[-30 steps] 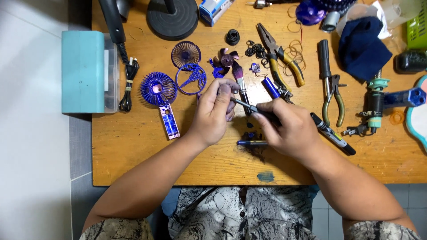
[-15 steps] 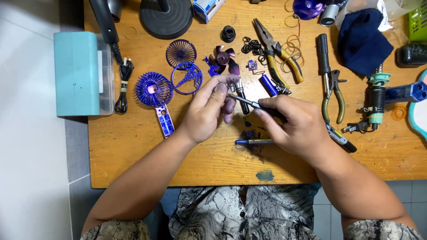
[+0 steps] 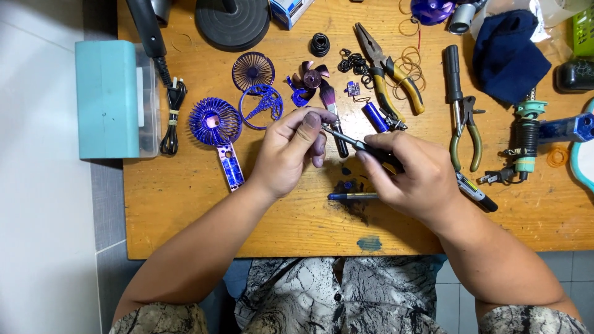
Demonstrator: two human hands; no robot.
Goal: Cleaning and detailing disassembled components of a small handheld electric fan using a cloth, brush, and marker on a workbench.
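Pinching a small part between thumb and fingertips, my left hand hovers over the middle of the wooden table; the part itself is almost wholly hidden by my fingers, so I cannot tell its shape. My right hand is closed around the dark handle of a thin screwdriver, whose slim metal shaft slants up and to the left, its tip meeting my left fingertips.

Just near of both hands lies a blue pen-like tool, with a few tiny dark blue bits beside it. Right of my right hand a black marker pokes out from under my wrist. Left of my left hand rests the blue fan housing with its round grille and flat handle; farther off are a round purple grille, a blue ring guard and a purple fan blade. A small brush lies just far of my left fingers, with a blue cylindrical battery to its right. Yellow-handled pliers and green-handled pliers lie farther right, and a teal box sits at the table's left edge.
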